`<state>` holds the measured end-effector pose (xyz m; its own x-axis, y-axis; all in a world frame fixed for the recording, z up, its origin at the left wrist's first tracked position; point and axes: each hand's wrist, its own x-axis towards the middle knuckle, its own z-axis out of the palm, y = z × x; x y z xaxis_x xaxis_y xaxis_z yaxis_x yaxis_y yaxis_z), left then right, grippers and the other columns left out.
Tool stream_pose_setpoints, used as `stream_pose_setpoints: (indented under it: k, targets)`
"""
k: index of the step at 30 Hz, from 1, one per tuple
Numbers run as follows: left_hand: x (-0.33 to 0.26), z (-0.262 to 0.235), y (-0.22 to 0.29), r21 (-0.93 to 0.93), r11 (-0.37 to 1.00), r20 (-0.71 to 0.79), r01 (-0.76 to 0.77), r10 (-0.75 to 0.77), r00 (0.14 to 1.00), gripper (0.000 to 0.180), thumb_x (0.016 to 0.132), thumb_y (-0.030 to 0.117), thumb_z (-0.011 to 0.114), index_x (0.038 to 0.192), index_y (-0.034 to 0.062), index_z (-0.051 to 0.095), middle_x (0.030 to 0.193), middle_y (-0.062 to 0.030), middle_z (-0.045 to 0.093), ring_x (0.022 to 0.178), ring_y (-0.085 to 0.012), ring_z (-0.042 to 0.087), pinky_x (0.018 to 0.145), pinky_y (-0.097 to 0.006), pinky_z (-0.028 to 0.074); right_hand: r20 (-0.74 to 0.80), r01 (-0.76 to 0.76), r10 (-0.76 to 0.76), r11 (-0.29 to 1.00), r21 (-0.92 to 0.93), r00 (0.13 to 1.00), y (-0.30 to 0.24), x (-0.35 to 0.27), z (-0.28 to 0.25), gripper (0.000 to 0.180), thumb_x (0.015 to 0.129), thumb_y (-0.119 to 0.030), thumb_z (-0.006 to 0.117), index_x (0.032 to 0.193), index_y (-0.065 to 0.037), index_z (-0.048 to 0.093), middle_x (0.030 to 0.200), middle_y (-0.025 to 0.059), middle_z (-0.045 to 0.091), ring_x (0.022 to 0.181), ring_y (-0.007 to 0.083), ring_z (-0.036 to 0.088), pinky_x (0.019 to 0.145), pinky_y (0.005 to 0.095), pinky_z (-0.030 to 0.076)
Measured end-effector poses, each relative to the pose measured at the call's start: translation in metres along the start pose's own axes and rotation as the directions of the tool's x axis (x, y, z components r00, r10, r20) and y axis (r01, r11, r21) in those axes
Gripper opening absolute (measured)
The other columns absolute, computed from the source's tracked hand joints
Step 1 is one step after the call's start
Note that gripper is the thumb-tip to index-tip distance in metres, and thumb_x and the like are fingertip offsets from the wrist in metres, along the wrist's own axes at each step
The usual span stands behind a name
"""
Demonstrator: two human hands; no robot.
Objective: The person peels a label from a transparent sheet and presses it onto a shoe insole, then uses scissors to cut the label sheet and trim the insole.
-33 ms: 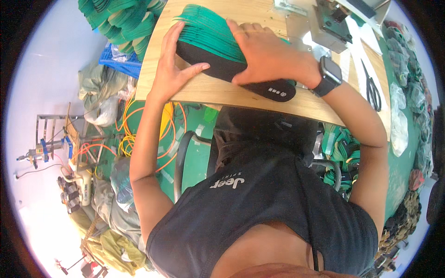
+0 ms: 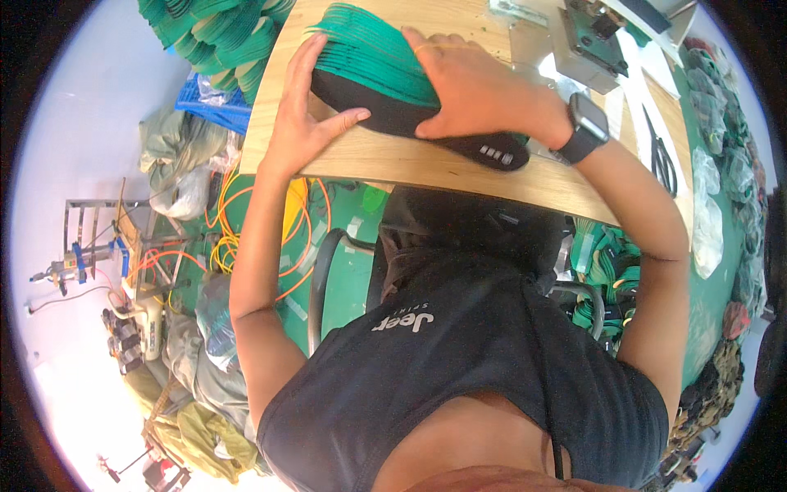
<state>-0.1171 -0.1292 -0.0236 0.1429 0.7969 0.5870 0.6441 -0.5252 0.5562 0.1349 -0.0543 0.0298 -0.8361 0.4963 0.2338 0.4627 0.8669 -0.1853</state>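
On the wooden table lies a stack of insoles (image 2: 373, 61), green along its layered edges, with a black insole (image 2: 361, 102) on the near face. White print marks the narrow end of that black insole. My left hand (image 2: 302, 123) cups the stack's left end, its fingers along the far-left edge and its thumb against the black face. Across the middle of the stack, my right hand (image 2: 475, 90) grips with its fingers over the green edges and its thumb on the black insole. A dark watch (image 2: 587, 127) is on my right wrist.
A metal device (image 2: 586, 49) stands at the table's far right, near black-handled scissors (image 2: 664, 164). More green insoles (image 2: 221, 37) are piled beyond the table's left edge, above a blue crate (image 2: 209, 107). Orange and yellow hoses (image 2: 225, 246) lie on the green floor.
My right hand has shifted slightly right. The black insole's printed end has moved a little right and up, and its print is turned differently. My left hand stays nearly in place.
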Motion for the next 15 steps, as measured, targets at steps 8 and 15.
stream_pose_setpoints:
  k: [8, 15]
  targets:
    - [0.005, -0.020, -0.014, -0.112, 0.986, 0.001, 0.121, -0.121, 0.993, 0.130, 0.050, 0.034, 0.095, 0.152, 0.0023, 0.022, 0.146, -0.0218, 0.043, 0.137, -0.0346, 0.041, 0.108, -0.042, 0.039, 0.072, 0.185, -0.178, 0.976, -0.113, 0.981, 0.011, 0.013, -0.017, 0.103, 0.067, -0.039, 0.081, 0.140, 0.012, 0.030, 0.124, 0.0321, 0.050, 0.118, 0.0439, 0.049, 0.103, 0.0464, 0.038]
    - [0.016, -0.014, -0.046, -0.519, 0.853, -0.066, -0.044, 0.011, 0.998, 0.117, 0.070, 0.057, 0.071, 0.155, 0.0018, 0.013, 0.154, -0.0208, 0.029, 0.145, -0.0322, 0.025, 0.117, -0.045, 0.018, 0.206, 0.106, -0.102, 0.994, -0.009, 0.973, 0.003, 0.036, -0.028, 0.114, 0.065, -0.044, 0.082, 0.144, 0.012, 0.023, 0.132, 0.0345, 0.045, 0.124, 0.0472, 0.044, 0.107, 0.0479, 0.034]
